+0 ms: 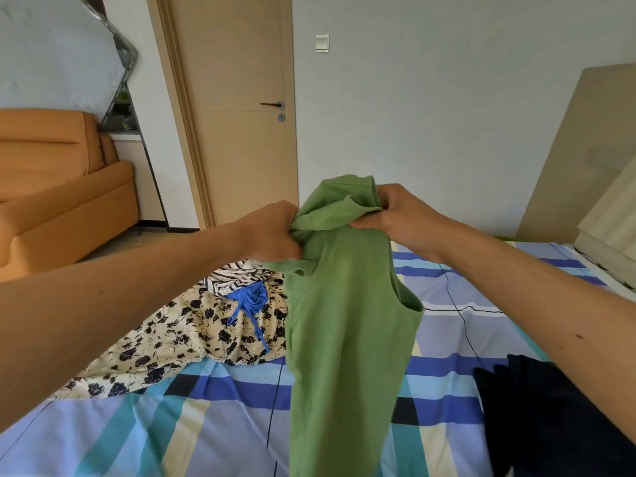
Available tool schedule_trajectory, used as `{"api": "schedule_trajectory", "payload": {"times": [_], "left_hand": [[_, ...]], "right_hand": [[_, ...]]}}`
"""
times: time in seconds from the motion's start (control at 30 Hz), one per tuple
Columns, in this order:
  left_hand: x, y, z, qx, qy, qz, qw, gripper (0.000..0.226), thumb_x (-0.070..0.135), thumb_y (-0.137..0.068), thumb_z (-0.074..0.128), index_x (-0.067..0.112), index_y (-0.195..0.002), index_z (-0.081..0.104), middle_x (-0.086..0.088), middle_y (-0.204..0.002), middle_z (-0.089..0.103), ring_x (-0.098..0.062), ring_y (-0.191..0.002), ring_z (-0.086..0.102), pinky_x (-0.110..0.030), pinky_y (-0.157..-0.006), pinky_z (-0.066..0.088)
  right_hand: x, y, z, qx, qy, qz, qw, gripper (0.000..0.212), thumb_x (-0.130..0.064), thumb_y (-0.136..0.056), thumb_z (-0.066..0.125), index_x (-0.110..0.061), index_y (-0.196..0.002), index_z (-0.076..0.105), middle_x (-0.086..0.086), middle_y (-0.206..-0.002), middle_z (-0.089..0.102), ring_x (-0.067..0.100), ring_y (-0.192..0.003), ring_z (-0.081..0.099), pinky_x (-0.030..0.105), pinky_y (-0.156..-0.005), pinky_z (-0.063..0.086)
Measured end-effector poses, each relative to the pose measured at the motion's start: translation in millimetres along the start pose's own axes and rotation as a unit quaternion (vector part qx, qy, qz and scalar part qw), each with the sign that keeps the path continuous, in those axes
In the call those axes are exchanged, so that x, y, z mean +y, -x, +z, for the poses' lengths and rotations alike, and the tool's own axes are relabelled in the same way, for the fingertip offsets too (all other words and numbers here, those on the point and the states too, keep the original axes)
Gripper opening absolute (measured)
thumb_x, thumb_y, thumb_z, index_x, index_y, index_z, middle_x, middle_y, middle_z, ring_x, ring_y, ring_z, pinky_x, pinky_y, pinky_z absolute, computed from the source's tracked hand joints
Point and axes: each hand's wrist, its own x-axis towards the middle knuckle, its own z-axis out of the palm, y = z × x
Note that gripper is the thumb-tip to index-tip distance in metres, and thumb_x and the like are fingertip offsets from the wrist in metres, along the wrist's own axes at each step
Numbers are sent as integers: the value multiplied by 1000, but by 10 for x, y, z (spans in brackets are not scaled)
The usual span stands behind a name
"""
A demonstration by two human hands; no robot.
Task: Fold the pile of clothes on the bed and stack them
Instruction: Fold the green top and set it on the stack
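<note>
Both hands are gripping a green top point(347, 321) by its bunched upper edge, left hand point(275, 232) and right hand point(395, 215) curling fingers into the cloth; the top is hanging over the bed point(206, 425); left of the top a floral dress point(186, 335), striped shirt point(234, 278) and blue garment point(251, 297) are lying heaped.

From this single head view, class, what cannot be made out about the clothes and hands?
Head view:
Green top: hem cut off by the bottom edge.
Dark garment: cut by the frame edges, its kind unclear.
Striped garment: partly behind the green top.
Left hand: fingers buried in green fabric.
</note>
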Motion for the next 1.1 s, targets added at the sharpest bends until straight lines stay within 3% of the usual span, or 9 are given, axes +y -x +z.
{"api": "schedule_trajectory", "payload": {"times": [0.13, 0.33, 0.47, 0.67, 0.77, 0.87, 0.93, 1.03, 1.1], "left_hand": [[-90, -112, 24, 39, 7, -33, 999, 17, -5, -81, 51, 6, -77, 63, -8, -75, 65, -20, -67, 59, -23, -51, 42], [180, -482, -231, 184, 41, 5, 982, 26, -6, -77, 46, -10, -88, 69, -28, -86, 69, -37, -80, 65, -45, -69, 57], [325, -491, -495, 233, 114, 87, 962, 23, -4, -77, 44, -13, -84, 64, -15, -70, 54, -19, -63, 44, -32, -61, 40], [104, 191, -109, 39, 182, 151, 971, 22, 1, -74, 52, 0, -82, 72, -19, -72, 68, -19, -64, 60, -30, -61, 48], [-210, 701, 657, -104, 144, 142, 974, 14, 6, -84, 59, 11, -81, 73, -7, -72, 70, -29, -64, 65, -39, -56, 54], [-468, 1211, 1553, -223, 112, 95, 964, 14, 1, -80, 58, 8, -80, 71, -10, -71, 67, -13, -61, 60, -32, -60, 50], [-598, 1488, 2014, -284, 139, 57, 947, 23, -1, -77, 53, 10, -84, 72, -8, -74, 69, -7, -66, 58, -29, -64, 49], [-769, 1738, 2461, -328, 194, 8, 924, 24, 3, -76, 53, 7, -92, 70, -11, -81, 68, -13, -71, 59, -30, -69, 48], [-867, 1789, 2654, -330, 223, -20, 917, 20, 3, -81, 59, 6, -97, 70, -6, -82, 67, -8, -74, 59, -26, -72, 47]], "right_hand": [[108, -12, -114, 19, 40, 21, 999, 18, -14, -90, 72, -17, -107, 75, 1, -106, 76, 17, -102, 72, 32, -90, 57], [-46, -159, -378, 205, 77, -2, 976, 11, -11, -91, 68, -14, -100, 75, 4, -102, 75, 17, -94, 71, 40, -89, 57], [-377, -72, -531, 177, 18, -64, 982, 18, -7, -93, 65, -18, -104, 73, 4, -109, 75, 20, -104, 71, 40, -93, 57], [-255, 703, -251, -60, -2, -34, 998, 26, -12, -83, 71, -17, -108, 74, 2, -110, 75, 16, -105, 70, 24, -86, 55], [141, 1167, 252, -210, 59, 29, 976, 24, -19, -80, 75, -42, -88, 74, -21, -85, 72, -6, -79, 65, 9, -70, 48], [744, 1550, 806, -331, 73, 145, 930, 39, -24, -86, 76, -59, -77, 61, -33, -75, 61, -13, -68, 55, 5, -65, 42], [1142, 1781, 1115, -371, 92, 197, 903, 28, -29, -89, 73, -54, -90, 61, -31, -83, 61, -12, -74, 54, 3, -68, 40], [1566, 2001, 1387, -392, 111, 254, 877, 18, -30, -91, 71, -27, -106, 62, -17, -95, 64, -1, -84, 54, 8, -73, 42], [1695, 2033, 1396, -391, 84, 286, 871, 16, -28, -90, 72, -40, -93, 63, -31, -85, 63, -12, -76, 54, 6, -71, 41]]}}
